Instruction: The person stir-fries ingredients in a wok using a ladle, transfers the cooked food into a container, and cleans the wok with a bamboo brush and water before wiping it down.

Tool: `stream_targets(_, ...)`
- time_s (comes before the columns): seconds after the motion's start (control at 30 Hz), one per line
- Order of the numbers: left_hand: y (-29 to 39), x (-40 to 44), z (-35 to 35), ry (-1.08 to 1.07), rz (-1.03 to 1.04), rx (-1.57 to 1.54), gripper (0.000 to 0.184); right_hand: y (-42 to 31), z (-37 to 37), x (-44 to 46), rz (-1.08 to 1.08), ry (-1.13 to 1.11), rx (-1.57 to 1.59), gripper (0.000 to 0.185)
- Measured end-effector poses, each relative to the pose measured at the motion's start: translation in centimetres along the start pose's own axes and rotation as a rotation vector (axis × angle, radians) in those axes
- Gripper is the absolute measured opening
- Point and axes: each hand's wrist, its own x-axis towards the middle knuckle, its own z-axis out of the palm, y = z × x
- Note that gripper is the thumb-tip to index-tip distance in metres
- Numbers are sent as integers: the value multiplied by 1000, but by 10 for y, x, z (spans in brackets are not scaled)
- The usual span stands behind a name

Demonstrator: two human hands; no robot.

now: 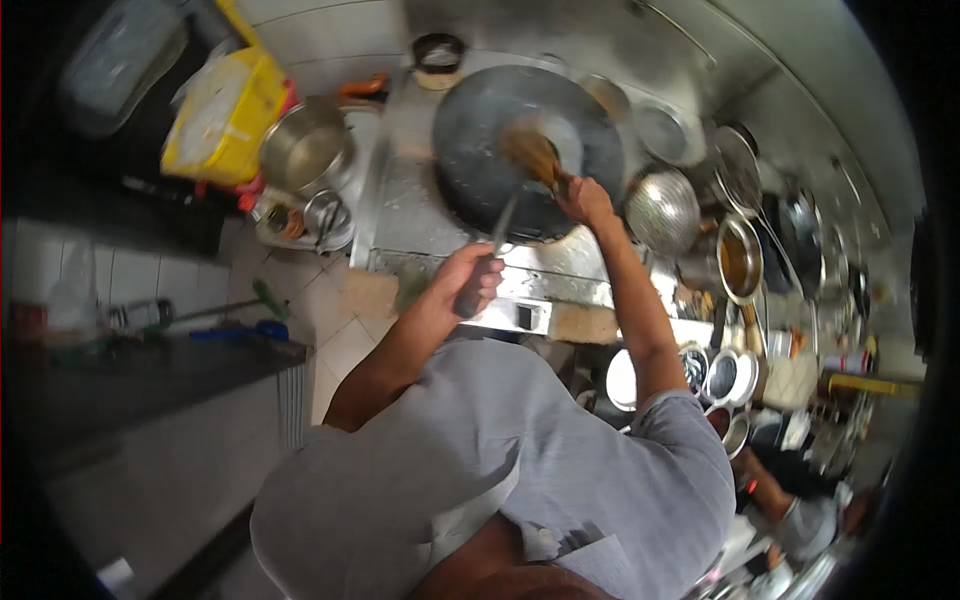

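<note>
- At the stove surface [400,215], the wok [478,112] is seated ahead of the body; the brush [532,152] is held over its inside, blurred.
- Splashing over the near rim could be caused by a hard stroke, if the pale patch [568,145] is water; this cannot be confirmed.
- The wok could be tilted or shifted by uneven pressure, its footing being hidden.
- The brush could be lost by a wet or slack grip, since it is grasped short.
- The colander [663,210], just beside the right rim, could be knocked by a wide swing of the forearm.
- Heat beneath the wok cannot be judged.
- The right hand [587,203] is closed around the brush's near end; its arm is extended forward, nearly straight, over the near rim.
- The left hand [466,275] is wrapped around a handle [504,222], short of the wok; its elbow is bent outward. The handle is slanted over the rim; whether it is fixed there cannot be told.
</note>
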Motion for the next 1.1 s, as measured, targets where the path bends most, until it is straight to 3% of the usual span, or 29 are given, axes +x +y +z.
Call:
stream_targets(0.03,-1,0,-9,-65,-21,14,21,25,18,29,-52,-114,92,65)
stream_targets(0.1,-2,-1,-22,-132,-2,-74,17,25,-23,53,-195,-345,59,63)
stream_targets(0.13,-3,0,-24,-148,29,-178,19,23,-41,55,-308,-226,-162,56)
stream_targets(0.17,-2,-1,-26,-145,56,-210,17,37,-25,73,-263,-110,-437,49)
stream_targets(0.2,0,-2,-27,-145,72,-232,17,60,1,82,-391,151,-540,36)
stream_targets(0.27,2,-5,-21,-110,93,-283,19,73,27,92,-470,107,-581,24)
stream_targets(0.3,3,-11,-14,-68,96,-238,18,52,-3,78,-410,-110,-320,24)
stream_targets(0.37,-3,-16,-11,-63,110,-213,17,32,-31,63,-363,-335,-86,24)
stream_targets(0.43,-7,-16,-16,-95,107,-267,17,37,-14,65,-301,191,-554,31)
stream_targets(0.47,-6,-11,-21,-118,89,-300,18,35,-11,62,-306,197,-548,31)
stream_targets(0.5,-3,-14,-20,-114,90,-291,18,13,-21,40,-330,39,-486,38)
stream_targets(0.6,0,-13,-12,-113,116,-245,19,57,0,72,-383,-118,-453,43)
stream_targets(0.67,1,-11,-19,-202,20,-359,21,22,-2,53,-192,137,-568,41)
stream_targets(0.73,4,-23,-12,-159,73,-299,21,16,11,42,-254,244,-568,42)
stream_targets(0.8,6,-22,-12,-161,86,-235,21,53,17,67,-248,-41,-451,35)
stream_targets(0.83,8,-15,-20,-190,69,-228,20,24,-17,50,-255,-93,-590,41)
stream_targets(0.87,11,-4,-35,-291,-23,-291,22,16,-20,43,-223,4,-730,43)
stream_targets(0.9,11,-3,-35,-335,-47,-385,25,12,-10,37,-253,202,-568,41)
stream_targets(0.93,13,-9,-27,-252,-38,-405,28,8,3,31,-372,336,-615,41)
stream_targets(1.0,12,-17,-18,-307,21,-298,32,22,3,40,-360,-107,-484,39)
stream_targets(1.03,13,-22,-15,-303,-17,-317,33,21,-9,46,-269,-191,-549,38)
stream_targets(1.07,14,-24,-12,-296,-46,-341,33,13,-12,36,-229,-195,-536,38)
stream_targets(1.1,16,-21,-12,-301,-72,-330,33,-1,-17,32,-182,-22,-560,37)
